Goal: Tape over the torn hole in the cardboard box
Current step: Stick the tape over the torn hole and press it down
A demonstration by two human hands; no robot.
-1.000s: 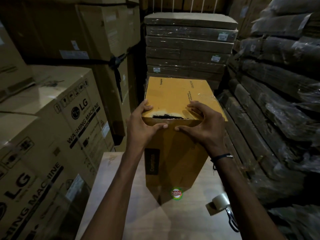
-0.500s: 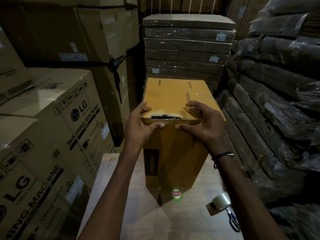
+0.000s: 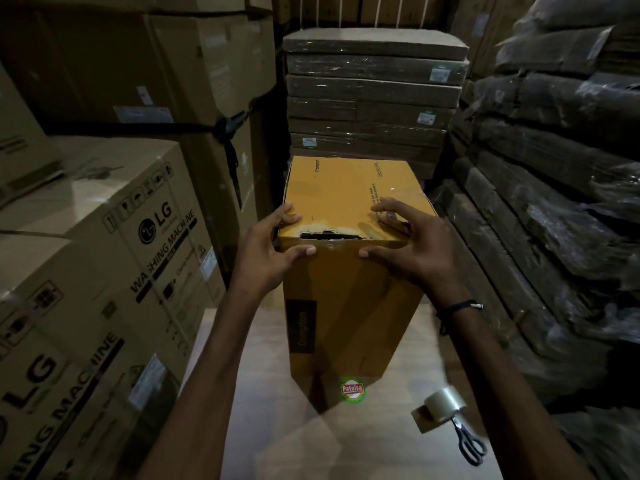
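**A:** Yellow-brown corrugated card, that is what the head view is showing: the cardboard box (image 3: 349, 271) is standing tall and upright on the pale table (image 3: 270, 427), and the torn hole (image 3: 330, 235) is running as a dark ragged slit along the top front edge.

**B:** And the hands?

**A:** The left hand (image 3: 268, 252) is wrapping the near left top corner, fingers on the top face and thumb on the front. The right hand (image 3: 412, 245) is curving over the near right corner the same way, thumb tip on the front just below the slit. Each grip is half closed on the box corner, and the two are sitting on either side of the hole without covering it.

**B:** How is it going to handle?

**A:** I am judging it stiff along the folded edges but soft and weakened around the tear, so pressing beside the slit could crush the frayed lip inward. Its weight I cannot tell. Being tall and narrow, it looks tippy, so steadying it at the corners is making sense.

**B:** The tape?

**A:** The tape roll (image 3: 441, 407) is lying on the table near the right edge, well apart from both hands, with the scissors (image 3: 469, 441) touching or just beside it. Clear film will probably be grabbing well on plain card, less so on loose fibres; smoothing outward from sound card seems wise.
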